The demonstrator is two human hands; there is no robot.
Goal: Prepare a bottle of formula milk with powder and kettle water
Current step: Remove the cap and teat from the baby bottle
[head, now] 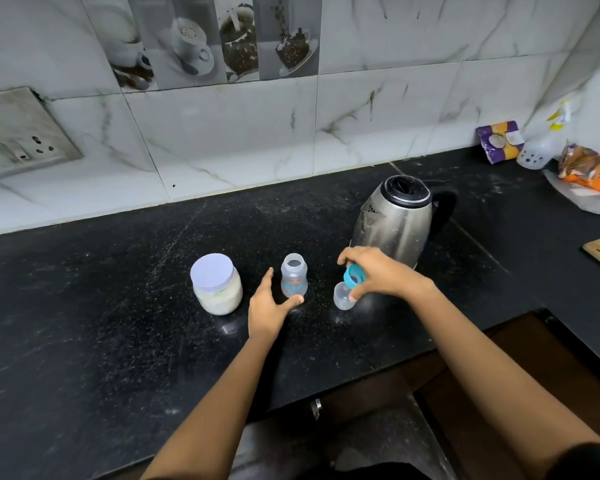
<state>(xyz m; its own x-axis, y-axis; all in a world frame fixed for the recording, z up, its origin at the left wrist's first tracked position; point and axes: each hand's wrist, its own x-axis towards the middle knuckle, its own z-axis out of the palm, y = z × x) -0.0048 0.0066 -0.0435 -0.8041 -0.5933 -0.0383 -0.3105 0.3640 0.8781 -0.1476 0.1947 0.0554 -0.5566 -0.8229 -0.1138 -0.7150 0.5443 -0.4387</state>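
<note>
Black countertop (pixel 101 306) hosts the uncapping step: the right hand (pixel 378 275) pinches the teal collar (pixel 355 275), the left hand (pixel 269 311) lies spread, holding nothing, by the open bottle (pixel 293 280) just left of that grip; next, probably, opening the powder jar (pixel 216 284) farther left.

Black counter (pixel 84 306): jar (pixel 216 284), bottle (pixel 294 280), kettle (pixel 392 223)

Counter (pixel 101 306): bears everything below.
Jar (pixel 216 284): left of bottle.
Bottle (pixel 294 280): between jar and cap.
Cap (pixel 342 299): right of bottle, before kettle.
Ring (pixel 355 276): in right hand (pixel 374 273), just above cap.
Kettle (pixel 394 220): behind cap.
</note>
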